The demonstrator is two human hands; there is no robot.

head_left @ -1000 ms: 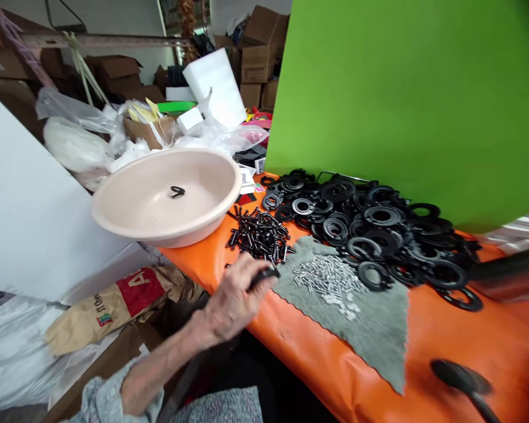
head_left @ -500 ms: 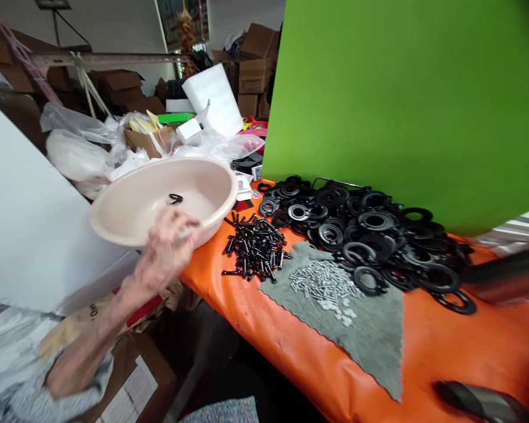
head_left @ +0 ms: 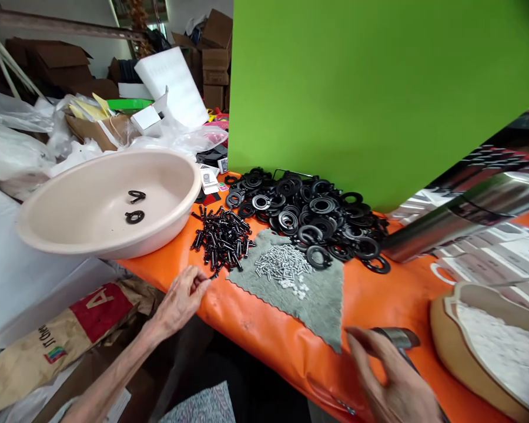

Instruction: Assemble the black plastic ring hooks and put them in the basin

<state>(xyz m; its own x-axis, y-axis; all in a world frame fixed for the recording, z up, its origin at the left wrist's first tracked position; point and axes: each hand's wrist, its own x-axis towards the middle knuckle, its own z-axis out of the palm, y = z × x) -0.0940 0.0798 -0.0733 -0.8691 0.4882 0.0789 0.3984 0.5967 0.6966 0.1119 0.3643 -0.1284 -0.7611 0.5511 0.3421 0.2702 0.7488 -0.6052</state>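
Both hands work the near edge of the orange-covered table (head_left: pixel 379 299).
A heap of short glossy black metal pins (head_left: pixel 223 238) sits between the beige plastic basin (head_left: pixel 114 244) and the grey cloth (head_left: pixel 321 299). The left hand (head_left: pixel 183 296) pinches a stray pin (head_left: pixel 213 275). The blurred right hand (head_left: pixel 397 388) curls by a grey metal cylinder (head_left: pixel 399 338), grip unclear.

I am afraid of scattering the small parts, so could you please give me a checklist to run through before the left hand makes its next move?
1. Left hand at the black pins: ok, fingertips at the pile's near edge.
2. Pin in the left grip: cannot tell, too small to see.
3. Basin upright beside the pins: ok; two black parts lie inside.
4. Silver screws kept apart from the pins: ok, they lie on the grey cloth.
5. Right hand free: cannot tell; a metallic tool is at its fingers, blurred.
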